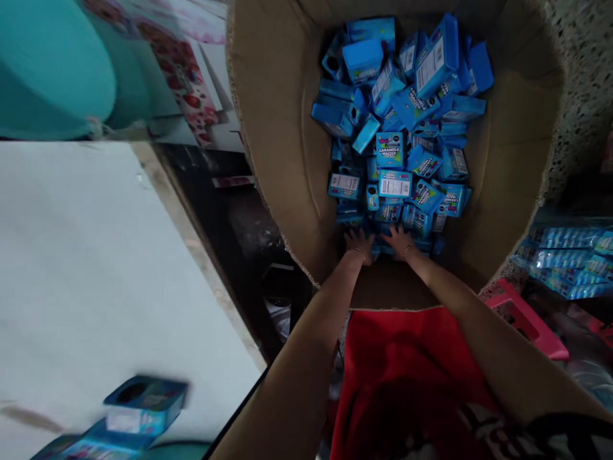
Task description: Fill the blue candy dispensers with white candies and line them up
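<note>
Both my arms reach down into a large cardboard box (268, 128) that holds a heap of small blue candy boxes (389, 150), many lettered "Caramelo Macizo". My left hand (358, 245) rests at the near edge of the heap, its fingers spread over the blue boxes there. Close beside it, my right hand (398, 242) also lies on the boxes with its fingers apart. Neither hand visibly grips a box, though the fingertips are dim and partly lost among the cartons. The candy boxes lie at mixed angles, some tilted or on their sides.
A white table (96, 255) stands at the left, with blurred blue boxes (146, 402) at its near end and turquoise tubs (52, 70) at its far end. On the right are a pink plastic stool (531, 322) and clear-wrapped blue packs (569, 259) on the speckled floor.
</note>
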`<state>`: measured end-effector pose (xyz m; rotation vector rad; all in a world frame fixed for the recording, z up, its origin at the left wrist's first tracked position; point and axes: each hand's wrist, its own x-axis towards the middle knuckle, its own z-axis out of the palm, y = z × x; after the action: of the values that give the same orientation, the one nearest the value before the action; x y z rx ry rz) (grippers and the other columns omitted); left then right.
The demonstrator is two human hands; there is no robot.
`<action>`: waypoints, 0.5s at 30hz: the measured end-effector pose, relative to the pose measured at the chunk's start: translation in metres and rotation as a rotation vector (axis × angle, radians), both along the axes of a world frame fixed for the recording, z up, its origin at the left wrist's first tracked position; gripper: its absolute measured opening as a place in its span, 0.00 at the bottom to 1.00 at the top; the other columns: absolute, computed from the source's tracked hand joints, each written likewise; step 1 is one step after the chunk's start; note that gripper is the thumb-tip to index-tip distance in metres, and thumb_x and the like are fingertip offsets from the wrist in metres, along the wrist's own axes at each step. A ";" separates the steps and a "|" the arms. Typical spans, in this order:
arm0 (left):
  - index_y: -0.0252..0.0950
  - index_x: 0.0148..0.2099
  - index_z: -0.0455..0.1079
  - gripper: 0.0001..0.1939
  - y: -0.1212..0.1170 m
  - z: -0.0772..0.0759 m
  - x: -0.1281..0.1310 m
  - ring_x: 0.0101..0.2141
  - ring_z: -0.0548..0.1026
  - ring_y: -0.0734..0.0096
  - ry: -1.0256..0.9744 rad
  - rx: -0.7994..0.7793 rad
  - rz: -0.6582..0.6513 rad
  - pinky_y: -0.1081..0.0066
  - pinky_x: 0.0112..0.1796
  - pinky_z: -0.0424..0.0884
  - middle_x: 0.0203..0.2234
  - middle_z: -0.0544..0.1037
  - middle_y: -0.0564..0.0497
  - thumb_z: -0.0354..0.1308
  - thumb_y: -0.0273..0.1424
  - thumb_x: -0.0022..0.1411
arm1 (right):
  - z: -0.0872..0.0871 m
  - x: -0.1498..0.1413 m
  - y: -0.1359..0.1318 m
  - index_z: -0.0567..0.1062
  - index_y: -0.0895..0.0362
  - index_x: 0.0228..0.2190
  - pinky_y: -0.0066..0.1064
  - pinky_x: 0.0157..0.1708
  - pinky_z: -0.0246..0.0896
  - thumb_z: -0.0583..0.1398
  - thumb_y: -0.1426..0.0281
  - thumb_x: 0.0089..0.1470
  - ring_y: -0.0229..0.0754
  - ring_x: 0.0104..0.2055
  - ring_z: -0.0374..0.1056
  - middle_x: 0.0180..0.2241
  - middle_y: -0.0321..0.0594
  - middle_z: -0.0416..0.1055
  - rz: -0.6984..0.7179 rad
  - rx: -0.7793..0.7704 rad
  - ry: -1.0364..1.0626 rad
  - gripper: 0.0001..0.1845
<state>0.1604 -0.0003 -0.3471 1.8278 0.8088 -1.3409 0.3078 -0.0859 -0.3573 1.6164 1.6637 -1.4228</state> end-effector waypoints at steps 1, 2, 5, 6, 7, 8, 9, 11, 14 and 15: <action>0.39 0.70 0.52 0.58 0.004 -0.004 0.000 0.67 0.47 0.22 0.014 -0.031 -0.027 0.31 0.61 0.43 0.70 0.49 0.29 0.74 0.35 0.39 | -0.002 0.000 0.002 0.52 0.42 0.68 0.61 0.55 0.62 0.72 0.68 0.42 0.76 0.70 0.41 0.72 0.52 0.40 0.023 -0.010 0.007 0.58; 0.39 0.71 0.51 0.59 0.007 -0.007 0.000 0.66 0.50 0.22 0.017 -0.055 -0.040 0.32 0.60 0.46 0.69 0.52 0.29 0.74 0.35 0.38 | -0.004 0.000 0.003 0.52 0.42 0.68 0.59 0.53 0.65 0.72 0.66 0.42 0.76 0.70 0.41 0.71 0.52 0.40 0.039 -0.009 0.008 0.57; 0.43 0.72 0.48 0.62 0.013 -0.013 0.003 0.63 0.55 0.25 0.016 -0.073 -0.014 0.36 0.58 0.54 0.66 0.56 0.31 0.75 0.37 0.37 | -0.006 -0.002 0.004 0.53 0.41 0.67 0.52 0.50 0.69 0.72 0.64 0.43 0.76 0.69 0.41 0.71 0.50 0.40 0.041 0.023 0.002 0.55; 0.44 0.71 0.48 0.62 0.015 -0.014 0.004 0.63 0.56 0.26 0.021 -0.077 -0.002 0.38 0.57 0.56 0.66 0.57 0.32 0.75 0.37 0.36 | -0.005 -0.002 0.003 0.54 0.42 0.67 0.51 0.50 0.70 0.71 0.63 0.43 0.76 0.69 0.41 0.70 0.50 0.41 0.035 0.027 0.002 0.54; 0.45 0.71 0.50 0.62 0.016 -0.013 0.005 0.62 0.57 0.27 0.026 -0.086 0.004 0.39 0.56 0.58 0.65 0.57 0.32 0.75 0.37 0.35 | -0.003 -0.001 0.003 0.55 0.43 0.66 0.50 0.49 0.70 0.71 0.63 0.43 0.75 0.69 0.42 0.70 0.51 0.42 0.029 0.027 0.001 0.54; 0.45 0.70 0.52 0.62 0.016 -0.012 0.007 0.62 0.58 0.28 0.029 -0.099 0.002 0.40 0.56 0.58 0.65 0.58 0.33 0.76 0.37 0.33 | 0.000 0.001 0.003 0.55 0.43 0.66 0.49 0.49 0.70 0.71 0.63 0.43 0.74 0.68 0.44 0.69 0.51 0.43 0.023 0.027 0.003 0.53; 0.44 0.69 0.55 0.62 0.017 -0.011 0.008 0.62 0.58 0.28 0.028 -0.112 -0.007 0.41 0.57 0.58 0.64 0.59 0.32 0.76 0.37 0.31 | 0.003 0.004 0.004 0.55 0.44 0.66 0.48 0.49 0.70 0.71 0.63 0.43 0.73 0.68 0.45 0.68 0.52 0.44 0.017 0.026 0.005 0.53; 0.42 0.67 0.59 0.62 0.018 -0.008 0.012 0.62 0.57 0.28 0.029 -0.127 -0.025 0.40 0.56 0.59 0.64 0.60 0.32 0.77 0.37 0.27 | 0.011 0.010 0.006 0.54 0.45 0.66 0.46 0.49 0.70 0.71 0.62 0.43 0.70 0.67 0.48 0.68 0.53 0.44 0.000 0.036 -0.007 0.53; 0.41 0.66 0.62 0.62 0.019 -0.002 0.016 0.62 0.56 0.27 0.060 -0.108 -0.006 0.39 0.55 0.62 0.64 0.61 0.32 0.77 0.35 0.24 | 0.021 0.017 0.010 0.55 0.45 0.66 0.45 0.48 0.70 0.71 0.61 0.42 0.69 0.65 0.50 0.67 0.52 0.43 -0.028 0.073 -0.020 0.54; 0.42 0.65 0.63 0.61 0.019 0.001 0.017 0.62 0.57 0.27 0.063 -0.103 0.012 0.39 0.55 0.62 0.64 0.63 0.32 0.77 0.34 0.23 | 0.024 0.018 0.012 0.55 0.45 0.66 0.46 0.48 0.69 0.71 0.61 0.41 0.68 0.65 0.51 0.67 0.53 0.44 -0.038 0.077 -0.026 0.53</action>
<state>0.1772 0.0190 -0.3462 1.7063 0.7676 -1.4126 0.3261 -0.0738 -0.3335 1.7100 1.7008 -1.3649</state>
